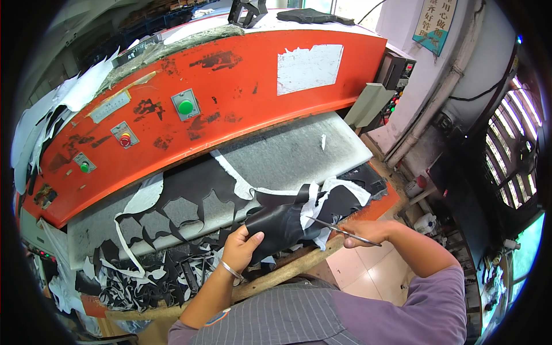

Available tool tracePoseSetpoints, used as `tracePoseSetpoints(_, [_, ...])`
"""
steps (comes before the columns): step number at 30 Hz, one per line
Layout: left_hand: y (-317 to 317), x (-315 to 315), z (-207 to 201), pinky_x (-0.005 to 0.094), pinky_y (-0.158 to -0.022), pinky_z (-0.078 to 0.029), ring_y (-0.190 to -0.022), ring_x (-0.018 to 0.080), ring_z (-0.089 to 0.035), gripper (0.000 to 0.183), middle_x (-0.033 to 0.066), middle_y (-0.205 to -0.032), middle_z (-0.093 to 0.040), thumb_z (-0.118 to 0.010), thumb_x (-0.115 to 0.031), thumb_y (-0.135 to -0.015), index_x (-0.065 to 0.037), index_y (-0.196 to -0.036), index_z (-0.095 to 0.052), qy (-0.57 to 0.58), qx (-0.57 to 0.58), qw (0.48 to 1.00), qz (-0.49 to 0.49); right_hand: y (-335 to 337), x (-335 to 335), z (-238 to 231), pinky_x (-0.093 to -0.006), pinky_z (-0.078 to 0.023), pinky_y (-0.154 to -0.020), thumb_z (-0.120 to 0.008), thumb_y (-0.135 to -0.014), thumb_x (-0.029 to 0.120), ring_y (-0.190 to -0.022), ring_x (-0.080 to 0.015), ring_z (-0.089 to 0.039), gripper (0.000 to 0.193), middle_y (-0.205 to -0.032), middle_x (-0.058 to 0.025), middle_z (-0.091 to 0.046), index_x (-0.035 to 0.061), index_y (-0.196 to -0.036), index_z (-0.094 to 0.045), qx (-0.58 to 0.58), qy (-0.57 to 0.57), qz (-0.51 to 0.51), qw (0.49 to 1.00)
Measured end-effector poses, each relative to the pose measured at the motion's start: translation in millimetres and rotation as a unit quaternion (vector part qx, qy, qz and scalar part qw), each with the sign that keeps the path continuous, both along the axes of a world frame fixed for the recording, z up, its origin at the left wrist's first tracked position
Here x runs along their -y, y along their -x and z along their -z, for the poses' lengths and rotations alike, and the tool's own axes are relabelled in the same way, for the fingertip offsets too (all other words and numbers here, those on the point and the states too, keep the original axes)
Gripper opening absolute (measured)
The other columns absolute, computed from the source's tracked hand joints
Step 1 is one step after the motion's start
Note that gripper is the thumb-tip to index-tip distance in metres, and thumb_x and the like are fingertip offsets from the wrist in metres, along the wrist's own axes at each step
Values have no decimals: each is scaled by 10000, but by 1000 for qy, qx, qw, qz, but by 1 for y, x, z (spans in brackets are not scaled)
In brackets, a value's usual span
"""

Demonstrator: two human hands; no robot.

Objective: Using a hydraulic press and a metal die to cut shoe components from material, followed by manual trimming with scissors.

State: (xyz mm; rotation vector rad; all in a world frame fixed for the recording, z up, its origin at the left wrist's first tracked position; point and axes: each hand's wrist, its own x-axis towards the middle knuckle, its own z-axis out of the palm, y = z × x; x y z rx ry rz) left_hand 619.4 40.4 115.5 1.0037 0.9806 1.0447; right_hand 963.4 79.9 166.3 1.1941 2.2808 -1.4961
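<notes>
My left hand (pixel 238 251) grips the near edge of a black leather sheet (pixel 275 227), thumb on top. Closed around a long, thin metal tool (pixel 323 222) is my right hand (pixel 368 231). The tool's far tip reaches the white-backed edge of the sheet, and its other end sticks out past my fingers. I cannot make out whether it is a blade or a rod. White backing strips (pixel 309 208) curl up beside more dark leather at the sheet's right end. The sheet joins a larger cut-out leather remnant (pixel 201 178) lying across the grey machine bed (pixel 287 150).
An orange press (pixel 247 72) with green buttons (pixel 185 107) and a red button (pixel 125 139) spans behind the bed. Black and white scraps (pixel 149 287) heap along the front, bounded by a wooden pole (pixel 276 280) near my waist. A tiled floor (pixel 368 273) shows at right.
</notes>
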Motion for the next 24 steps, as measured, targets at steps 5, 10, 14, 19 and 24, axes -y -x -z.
tracePoseSetpoints(5, [4, -19, -4, 279, -828, -498, -929, 131, -604, 253, 68, -1060, -632, -557, -80, -920, 4, -1158, -554, -28, 98, 985, -139, 20, 3, -19, -429, -453, -827, -508, -744, 772, -964, -373, -576, 927, -979, -258, -587, -84, -1099, -521, 72, -57, 65, 994])
tracePoseSetpoints(10, [7, -72, -35, 265, -750, -504, -829, 111, -602, 173, 59, -959, -633, -571, -106, -912, -16, -1059, -556, -29, 151, 980, -129, 33, 35, -21, -440, -440, -850, -547, -684, 797, -1008, -374, -552, 981, -1040, -259, -558, -75, -1131, -511, 62, -87, 136, 985])
tracePoseSetpoints(14, [5, -109, -54, 236, -672, -471, -738, 82, -559, 198, 31, -879, -613, -620, -92, -879, -18, -1053, -561, -53, 47, 996, -51, 51, 60, -19, -426, -411, -888, -597, -630, 799, -1038, -361, -512, 997, -1039, -227, -531, -50, -1143, -507, 70, -180, 123, 973])
tracePoseSetpoints(19, [-16, -105, -87, 256, -800, -504, -857, 120, -618, 213, 71, -997, -640, -604, -19, -869, 2, -1078, -566, -127, 86, 988, 35, 69, 61, -22, -420, -374, -994, -609, -572, 815, -1140, -362, -480, 1069, -1176, -241, -509, -61, -1177, -510, 159, -377, 117, 905])
tracePoseSetpoints(24, [-8, -106, -91, 290, -866, -490, -928, 125, -612, 232, 75, -1024, -643, -605, -4, -861, -4, -1090, -567, -144, 57, 987, 50, 46, 66, -29, -388, -368, -998, -618, -522, 829, -1147, -316, -490, 1092, -1149, -196, -552, -96, -1097, -548, 235, -492, 138, 827])
